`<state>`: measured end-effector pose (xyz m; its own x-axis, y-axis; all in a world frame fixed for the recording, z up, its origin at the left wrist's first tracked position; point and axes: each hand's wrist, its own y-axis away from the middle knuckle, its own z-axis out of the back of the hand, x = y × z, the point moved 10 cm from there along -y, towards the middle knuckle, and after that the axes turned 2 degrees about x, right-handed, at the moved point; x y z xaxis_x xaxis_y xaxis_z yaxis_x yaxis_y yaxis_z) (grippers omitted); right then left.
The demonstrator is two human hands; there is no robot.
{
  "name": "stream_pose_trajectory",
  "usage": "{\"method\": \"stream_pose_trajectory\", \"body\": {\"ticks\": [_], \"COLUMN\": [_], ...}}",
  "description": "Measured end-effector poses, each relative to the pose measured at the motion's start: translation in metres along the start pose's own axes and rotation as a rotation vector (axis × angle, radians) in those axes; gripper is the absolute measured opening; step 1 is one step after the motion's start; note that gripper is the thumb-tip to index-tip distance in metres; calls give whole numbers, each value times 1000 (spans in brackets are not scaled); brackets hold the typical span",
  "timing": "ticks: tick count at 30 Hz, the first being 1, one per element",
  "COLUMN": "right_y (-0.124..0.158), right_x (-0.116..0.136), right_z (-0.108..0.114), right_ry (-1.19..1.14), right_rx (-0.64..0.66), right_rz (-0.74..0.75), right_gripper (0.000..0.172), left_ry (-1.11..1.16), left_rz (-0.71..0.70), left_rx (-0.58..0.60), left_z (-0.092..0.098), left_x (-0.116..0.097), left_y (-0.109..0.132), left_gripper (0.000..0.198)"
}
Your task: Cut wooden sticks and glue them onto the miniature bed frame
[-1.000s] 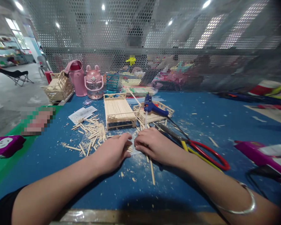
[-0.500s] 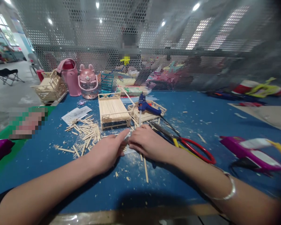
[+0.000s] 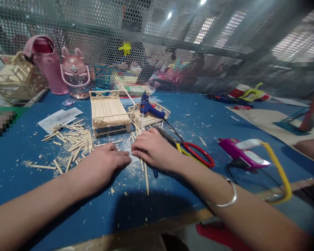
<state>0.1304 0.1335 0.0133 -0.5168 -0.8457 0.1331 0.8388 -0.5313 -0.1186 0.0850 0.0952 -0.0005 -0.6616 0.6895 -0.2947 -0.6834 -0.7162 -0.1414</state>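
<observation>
My left hand point(image 3: 104, 164) rests low over the table, its fingers bent and pressed together at the left edge of a small white paper point(image 3: 133, 157). Facing it, my right hand point(image 3: 153, 148) has curled fingers at the paper's right side, above thin wooden sticks point(image 3: 147, 179). Whatever the fingertips hold is hidden. Just behind the hands stands a small bed-like frame of sticks point(image 3: 110, 111). A blue glue gun point(image 3: 150, 108) leans on a second, lower stick frame point(image 3: 159, 116), its nozzle region close to my right hand.
Cut sticks point(image 3: 75, 143) and shavings lie left of my hands. Red-handled scissors point(image 3: 199, 153) lie beside my right forearm. Farther right is a purple-and-white tool point(image 3: 243, 153) with a yellow strap. Pink bottles point(image 3: 74, 75) stand before a perforated metal screen point(image 3: 99, 45). Another person's arm point(image 3: 311, 144) shows at right.
The view has swung right, so the table things appear farther left. My left thumb, raised before, has come down, and a wider gap shows between my hands, baring the paper.
</observation>
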Motion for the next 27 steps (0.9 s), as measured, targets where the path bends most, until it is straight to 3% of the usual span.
{"method": "stream_pose_trajectory", "body": {"ticks": [8,18,27], "right_y": [2,-2,-2], "right_x": [0,18,18], "right_z": [6,-3,-1], "right_ry": [54,182,160], "right_rx": [-16,-14,-27], "right_rz": [14,89,20], "right_gripper": [16,21,22], "left_ry": [-29,-33,-90], "left_rz": [-38,-24,31], "left_rx": [-21,20,27], "left_z": [2,-1,0], "left_x": [-2,-2,1], "left_y": [1,-4,-2], "left_gripper": [30,30,26]}}
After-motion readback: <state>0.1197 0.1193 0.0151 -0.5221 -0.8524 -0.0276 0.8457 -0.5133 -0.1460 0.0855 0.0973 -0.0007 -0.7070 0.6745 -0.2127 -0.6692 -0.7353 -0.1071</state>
